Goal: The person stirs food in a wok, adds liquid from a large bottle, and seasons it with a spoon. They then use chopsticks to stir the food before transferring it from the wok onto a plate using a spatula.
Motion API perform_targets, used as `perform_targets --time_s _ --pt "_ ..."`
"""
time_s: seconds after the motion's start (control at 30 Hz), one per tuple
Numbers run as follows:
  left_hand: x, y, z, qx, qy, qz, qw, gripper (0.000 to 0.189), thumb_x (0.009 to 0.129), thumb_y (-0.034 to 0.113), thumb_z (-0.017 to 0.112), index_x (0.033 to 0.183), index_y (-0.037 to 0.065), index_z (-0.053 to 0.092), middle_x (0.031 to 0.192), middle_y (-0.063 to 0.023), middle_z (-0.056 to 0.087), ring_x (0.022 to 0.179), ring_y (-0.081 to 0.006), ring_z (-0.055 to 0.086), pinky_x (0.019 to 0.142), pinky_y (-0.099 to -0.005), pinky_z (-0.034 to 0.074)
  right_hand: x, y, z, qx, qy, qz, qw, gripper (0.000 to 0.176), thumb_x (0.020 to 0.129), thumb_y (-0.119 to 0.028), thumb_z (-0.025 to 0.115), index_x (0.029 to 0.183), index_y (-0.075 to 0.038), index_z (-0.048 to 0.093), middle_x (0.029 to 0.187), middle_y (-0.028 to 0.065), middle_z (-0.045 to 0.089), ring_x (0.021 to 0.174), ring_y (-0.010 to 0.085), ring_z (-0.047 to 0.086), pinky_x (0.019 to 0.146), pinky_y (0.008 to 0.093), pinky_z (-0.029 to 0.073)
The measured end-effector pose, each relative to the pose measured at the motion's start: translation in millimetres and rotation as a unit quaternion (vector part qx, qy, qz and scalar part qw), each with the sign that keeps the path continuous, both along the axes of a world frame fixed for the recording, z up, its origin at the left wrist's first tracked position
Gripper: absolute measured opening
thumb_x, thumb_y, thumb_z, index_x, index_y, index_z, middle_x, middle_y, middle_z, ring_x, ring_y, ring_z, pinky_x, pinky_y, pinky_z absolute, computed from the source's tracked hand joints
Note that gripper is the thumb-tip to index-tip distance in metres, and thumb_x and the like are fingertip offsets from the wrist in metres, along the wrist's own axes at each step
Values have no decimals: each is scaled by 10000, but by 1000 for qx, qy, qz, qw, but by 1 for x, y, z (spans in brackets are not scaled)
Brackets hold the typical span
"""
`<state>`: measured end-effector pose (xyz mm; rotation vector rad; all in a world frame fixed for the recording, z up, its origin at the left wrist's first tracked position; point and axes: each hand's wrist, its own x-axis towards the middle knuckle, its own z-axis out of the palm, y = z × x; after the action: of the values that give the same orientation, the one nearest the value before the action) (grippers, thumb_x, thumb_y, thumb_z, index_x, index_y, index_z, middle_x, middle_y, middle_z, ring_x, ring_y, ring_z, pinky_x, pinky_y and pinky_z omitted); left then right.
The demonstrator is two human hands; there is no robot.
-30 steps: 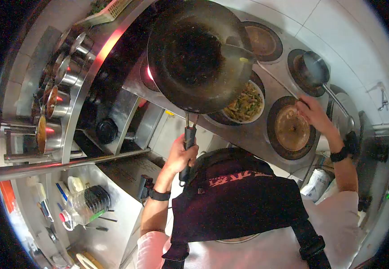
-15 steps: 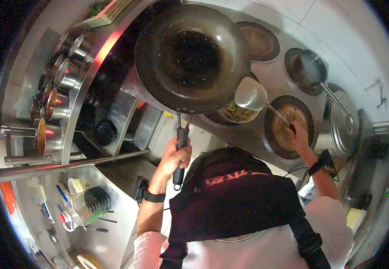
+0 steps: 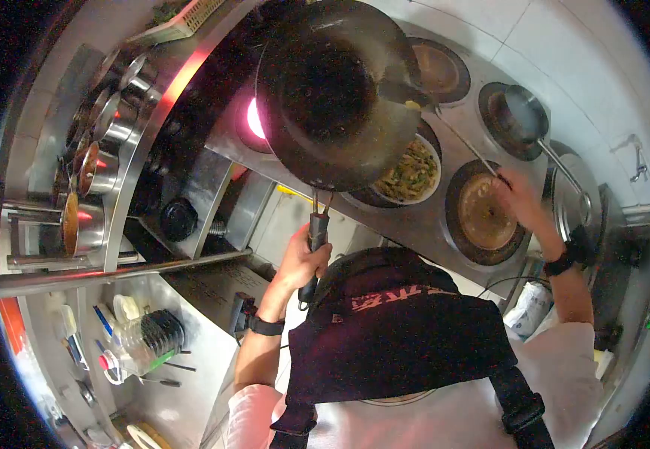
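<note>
A dark wok (image 3: 325, 97) hangs raised over the stove, and my left hand (image 3: 302, 258) is wrapped round its black handle (image 3: 317, 228). My right hand (image 3: 523, 198) grips the long handle of a wok spatula (image 3: 463, 140). The blade of that spatula is at the wok's right edge, with a small yellowish bit by it. Just below, partly hidden by the wok, a plate (image 3: 437, 179) holds cooked food (image 3: 413, 172) of brown and green pieces. Only a thin dark film shows inside the wok.
A lit burner (image 3: 255, 120) glows left of the wok. Round stove wells (image 3: 487, 212) lie to the right, and a ladle (image 3: 525, 108) rests in one. Metal pots (image 3: 84, 224) line the left shelf. An oil jug (image 3: 145, 344) lies on the lower left counter.
The wok has moved right and up, baring the glowing burner. My right hand has moved up and right, and the spatula blade has swung up to the wok's edge, uncovering more of the plate.
</note>
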<state>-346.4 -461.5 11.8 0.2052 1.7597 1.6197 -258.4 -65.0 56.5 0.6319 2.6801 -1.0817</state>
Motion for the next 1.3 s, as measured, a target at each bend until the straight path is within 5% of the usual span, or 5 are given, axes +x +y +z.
perform_targets --time_s 0.77,1.0,1.03,1.1,1.3 --pt "-2 11 6 -33 15 -8 999 168 789 12 505 913 21 391 561 -11 430 393 -102 446 364 -250 342 47 -25 -66 -143 77 -56 985 292 886 -342 451 808 -69 517 589 58 522 477 186 492 428 294 372" --pt "38 -9 20 178 -71 93 977 179 755 82 531 902 51 434 545 22 436 420 -68 419 372 -215 326 61 18 -70 -698 41 -133 702 325 916 -425 333 755 -146 380 438 -14 302 261 93 237 232 235 213" --pt "47 -11 18 180 -79 87 977 253 731 47 522 953 67 402 548 23 405 396 -75 388 354 -213 304 41 -33 2 -528 22 -449 721 311 924 -391 336 780 -121 393 434 2 329 244 117 251 219 252 237" --pt "74 -20 21 257 -121 133 949 182 742 84 535 879 67 415 537 15 405 385 -71 373 343 -214 296 26 48 -52 -708 -19 57 704 303 930 -353 344 788 -91 396 433 31 354 244 130 275 221 267 264" --pt "189 -63 37 166 -116 303 931 113 751 66 519 808 61 421 550 23 416 398 -37 367 354 -182 265 -5 16 5 -604 -61 117 786 282 902 -318 430 757 -78 397 438 66 384 252 136 305 229 273 290"
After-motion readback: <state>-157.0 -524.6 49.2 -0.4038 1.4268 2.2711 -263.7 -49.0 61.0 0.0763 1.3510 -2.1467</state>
